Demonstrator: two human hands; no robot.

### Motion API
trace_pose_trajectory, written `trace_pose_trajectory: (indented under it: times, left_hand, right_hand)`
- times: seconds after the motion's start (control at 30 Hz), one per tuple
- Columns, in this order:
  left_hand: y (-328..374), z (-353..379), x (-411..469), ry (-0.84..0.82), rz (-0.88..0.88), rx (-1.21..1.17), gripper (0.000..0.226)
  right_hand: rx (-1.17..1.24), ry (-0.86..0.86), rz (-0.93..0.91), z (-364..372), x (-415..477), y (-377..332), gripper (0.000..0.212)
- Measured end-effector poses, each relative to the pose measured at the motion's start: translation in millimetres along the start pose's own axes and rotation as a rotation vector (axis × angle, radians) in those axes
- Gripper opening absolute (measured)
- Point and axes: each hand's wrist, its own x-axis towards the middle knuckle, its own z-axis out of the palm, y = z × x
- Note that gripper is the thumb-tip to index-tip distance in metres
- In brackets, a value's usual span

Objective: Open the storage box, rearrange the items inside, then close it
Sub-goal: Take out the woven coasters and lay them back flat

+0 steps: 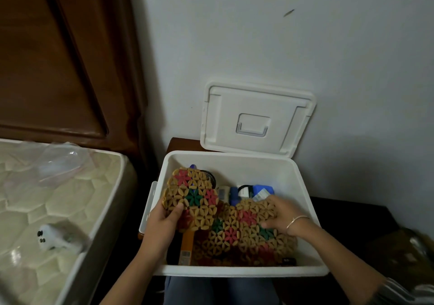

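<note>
Open storage box [234,157]: left hand [164,221] pinches raised mat [191,195] by its left wall; right hand [280,213], fingers curled, grips flat mat [237,236] inside.

Woven mats [234,234] hide the box [234,271] floor.

White storage box [234,161], with a matching white lid [256,116] behind it. Inside, at the box's left, a woven mat [192,196] of tan petal shapes forms flowers, some red, one green. A second mat [246,231], at the box's near right, has the same tan pattern with red and green flowers. At the box's back, a blue item [263,190]; at its front left, an orange packet [187,246]. Left of the box, a cream mattress [47,199] quilted in hexagons.
</note>
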Motion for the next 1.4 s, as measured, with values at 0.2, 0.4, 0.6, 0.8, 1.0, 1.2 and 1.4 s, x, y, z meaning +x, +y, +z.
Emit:
trace_pose_trajectory:
  times: [0.2, 0.4, 0.6, 0.8, 1.0, 1.2, 1.4]
  left_hand:
    - [1.3, -0.4, 0.2, -0.039, -0.038, -0.03, 0.021]
    - [9.2, 6.6, -4.3, -0.19, -0.157, -0.114, 0.028]
    - [15.2, 24.0, -21.9, -0.422, -0.303, -0.387, 0.046]
    - [14.7, 21.3, -29.4, -0.477, -0.38, -0.431, 0.057]
    - [12.7, 26.5, -31.5, -0.468, -0.431, -0.402, 0.073]
    - [15.5, 11.0, -23.1, -0.42, -0.41, -0.34, 0.074]
    - [20.9, -26.6, -7.7, -0.304, -0.284, -0.445, 0.076]
  right_hand:
    - [0.21, 0.316, 0.004, -37.0, -42.5, -6.9, 0.039]
    - [0.889, 0.361, -0.076, -65.3, -68.9, -35.1, 0.045]
    - [1.096, 0.054, -0.139, -37.3, -59.3, -63.8, 0.053]
    - [1.093, 0.014, -0.047, -13.4, -57.0, -70.0, 0.037]
    - [0.897, 0.195, 0.022, 9.7, -53.7, -103.2, 0.039]
    - [0.517, 0.156, -0.151, 14.3, -45.2, -129.2, 0.04]
    - [0.67, 0.059, -0.104, 1.1, -17.6, -105.0, 0.05]
